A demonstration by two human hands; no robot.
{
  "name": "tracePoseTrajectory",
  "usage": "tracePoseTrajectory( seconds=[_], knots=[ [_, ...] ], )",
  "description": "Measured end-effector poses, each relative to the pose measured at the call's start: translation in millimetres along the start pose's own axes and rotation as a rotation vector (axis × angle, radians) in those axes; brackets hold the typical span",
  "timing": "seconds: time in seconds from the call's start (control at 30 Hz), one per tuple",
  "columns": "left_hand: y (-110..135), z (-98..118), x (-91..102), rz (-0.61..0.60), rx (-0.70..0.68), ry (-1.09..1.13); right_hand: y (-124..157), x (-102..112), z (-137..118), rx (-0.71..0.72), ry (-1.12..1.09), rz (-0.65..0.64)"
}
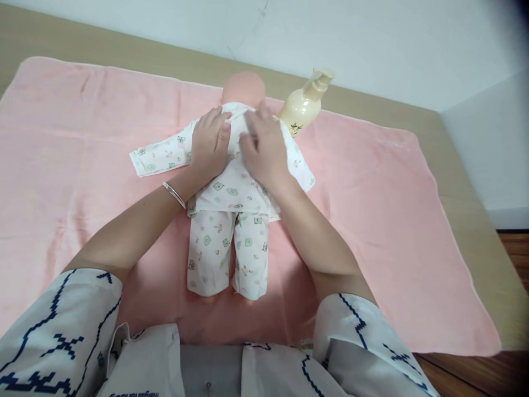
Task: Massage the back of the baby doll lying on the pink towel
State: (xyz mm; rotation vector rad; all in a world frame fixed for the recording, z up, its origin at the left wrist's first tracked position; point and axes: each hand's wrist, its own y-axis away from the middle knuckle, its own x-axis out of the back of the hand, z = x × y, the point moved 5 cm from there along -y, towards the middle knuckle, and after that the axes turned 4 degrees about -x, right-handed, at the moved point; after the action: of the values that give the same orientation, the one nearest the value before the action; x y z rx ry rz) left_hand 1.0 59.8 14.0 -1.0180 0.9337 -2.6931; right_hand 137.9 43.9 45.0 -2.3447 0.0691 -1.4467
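A baby doll (243, 88) lies on a pink blanket, its smooth head away from me; no face shows. It wears a white long-sleeved top (231, 190) with small green and brown prints, and matching trousers (210, 251). Flat on the left side of the upper top rests my left hand (210, 140), open, fingers stretched out and thumb apart. My right hand (266, 146) is on the right side of the top near the shoulder. It is open and slightly blurred, with thumb and fingers apart. The doll's feet mostly hide under the trouser hems.
A cream pump bottle (303, 105) stands beside the doll's head on the right. The pink blanket (372, 220) covers most of the wooden table (458, 182). A white wall (372, 49) rises behind the far edge. Wooden floor (463, 375) shows at the lower right.
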Motion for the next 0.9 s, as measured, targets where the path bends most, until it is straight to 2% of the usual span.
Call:
tracePoseTrajectory(
  seconds=[0.07, 0.13, 0.27, 0.43, 0.53, 0.63, 0.77, 0.83, 0.9],
  knots=[
    [0, -2, -1.2, -0.002, 0.009, 0.034, 1, -3, -4, -0.008, 0.044, -0.080],
    [0, -3, -1.6, -0.006, 0.012, 0.062, 2, 1, -9, -0.012, 0.052, -0.102],
    [-2, -2, -1.0, -0.001, -0.011, 0.068, 4, 14, -16, 0.012, 0.072, 0.023],
    [-3, -4, -2.9, -0.040, 0.015, 0.040, 4, -13, -9, 0.024, 0.073, -0.062],
    [-4, -4, -3.5, -0.079, 0.043, 0.087, 1, -16, -7, 0.054, 0.048, -0.075],
    [-6, -2, -1.0, -0.097, 0.055, 0.069, -2, 6, -10, 0.084, 0.016, -0.058],
    [-10, 5, 6.8, -0.122, 0.075, 0.050, 0, 65, -9, 0.104, -0.044, 0.110],
    [-15, 11, 15.0, -0.097, 0.121, 0.204, 0, 90, 2, 0.119, -0.074, 0.210],
    [-23, 18, 27.2, -0.031, 0.186, 0.457, -4, 105, 22, 0.120, -0.097, 0.289]
  ],
)
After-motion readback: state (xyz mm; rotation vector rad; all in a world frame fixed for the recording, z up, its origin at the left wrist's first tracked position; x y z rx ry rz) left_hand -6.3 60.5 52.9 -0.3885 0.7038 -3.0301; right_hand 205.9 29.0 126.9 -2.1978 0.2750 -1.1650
